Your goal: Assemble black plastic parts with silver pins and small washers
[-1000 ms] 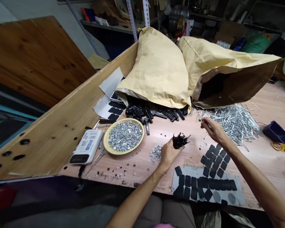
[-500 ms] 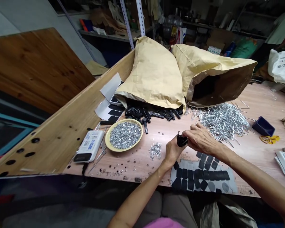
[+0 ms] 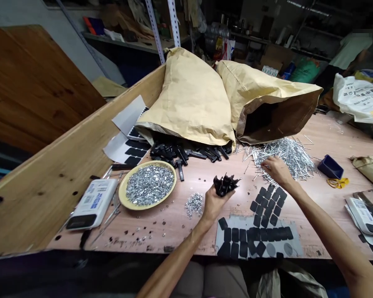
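Observation:
My left hand (image 3: 214, 205) is closed around a bunch of black plastic parts (image 3: 226, 185), held above the table with their ends up. Thin metal pins seem to poke out among them. To the right, my right hand (image 3: 278, 169) has its fingers drawn together at the near left edge of a heap of thin metal pins (image 3: 294, 155); whatever is between the fingertips is too small to make out. Between the left hand and a yellow bowl of metal washers (image 3: 149, 185) lies a small pile of washers (image 3: 194, 205).
Two paper sacks (image 3: 195, 99) (image 3: 267, 87) lie at the back, black parts (image 3: 180, 155) spilling from the left one. Black pads (image 3: 267, 207) lie near a grey sheet (image 3: 236, 221). A white scale-like device (image 3: 93, 200) is left, a blue scoop (image 3: 330, 167) right. A person (image 3: 351, 49) stands behind.
My right hand has left the black parts in my left hand and moved right to the metal pins. My left hand now holds the bunch alone. The camera view has shifted slightly.

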A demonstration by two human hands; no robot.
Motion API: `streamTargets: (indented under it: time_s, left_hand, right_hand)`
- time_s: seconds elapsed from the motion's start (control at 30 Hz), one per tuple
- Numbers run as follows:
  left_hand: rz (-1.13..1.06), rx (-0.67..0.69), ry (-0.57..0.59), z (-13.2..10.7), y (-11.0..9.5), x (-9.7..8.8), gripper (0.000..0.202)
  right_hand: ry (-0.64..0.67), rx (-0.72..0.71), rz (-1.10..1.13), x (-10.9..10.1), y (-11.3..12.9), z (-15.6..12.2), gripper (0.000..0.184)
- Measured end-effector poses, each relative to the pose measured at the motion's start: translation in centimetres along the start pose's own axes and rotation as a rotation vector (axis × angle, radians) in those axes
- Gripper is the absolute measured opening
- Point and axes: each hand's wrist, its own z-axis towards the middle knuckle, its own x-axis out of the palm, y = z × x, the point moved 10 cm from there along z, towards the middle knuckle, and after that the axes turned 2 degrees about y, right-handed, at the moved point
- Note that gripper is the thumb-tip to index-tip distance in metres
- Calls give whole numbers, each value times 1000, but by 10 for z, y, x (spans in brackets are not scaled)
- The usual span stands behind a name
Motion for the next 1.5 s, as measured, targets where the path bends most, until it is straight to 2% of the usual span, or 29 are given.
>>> streamTargets:
  time_s: [0.07, 0.13, 0.27, 0.33, 0.43, 0.5, 0.57, 0.63, 0.7, 0.77, 0.9, 1.07, 1.23, 1.37, 1.43, 1.5]
  left_hand:
    - [-28, -15, 27, 0, 0, 4, 30]
    - [-58, -41, 54, 1, 2, 11, 30]
    - [-161, -101, 101, 5, 11, 20, 31]
    - [-254, -170, 117, 7, 20, 20, 30]
    - [-270, -220, 117, 8, 29, 15, 31]
    - [-78, -143, 41, 7, 25, 3, 28]
    - [179, -22, -22, 5, 14, -4, 23]
    - [372, 73, -29, 1, 5, -1, 15]
    - [471, 144, -18, -2, -1, 5, 9]
    - [516, 196, -13, -6, -7, 12, 7]
    - [519, 244, 14, -13, -18, 22, 12]
    - [424, 240, 44, -20, -26, 24, 10]
    - [415, 197, 49, -21, -25, 25, 13]
    - [389, 170, 38, -20, -28, 25, 19]
    - [302, 122, 31, -18, -28, 21, 24]
    - [161, 67, 28, -16, -28, 18, 29]
  right_hand:
    - [118, 0, -103, 38, -6, 5, 27]
    - [167, -54, -177, 64, 6, 12, 26]
    - [193, -244, -184, 89, 43, 30, 24]
    - [155, -258, -101, 89, 47, 39, 26]
    - [37, -159, 51, 76, 35, 45, 23]
    - [-106, -45, 228, 53, 25, 40, 19]
    - [-301, 80, 556, 20, 16, 26, 21]
    - [-451, 159, 939, -7, 16, 7, 33]
    - [-466, 161, 1171, -25, 32, -5, 37]
    - [-441, 143, 1266, -38, 51, -13, 33]
    - [-440, 87, 1188, -53, 72, -23, 25]
    - [-461, 54, 1028, -61, 78, -31, 18]
    - [-480, 25, 926, -66, 84, -37, 16]
    - [-387, -116, 786, -74, 100, -37, 17]
    - [-368, -87, 788, -75, 92, -42, 25]
    - [-367, 55, 855, -67, 70, -51, 38]
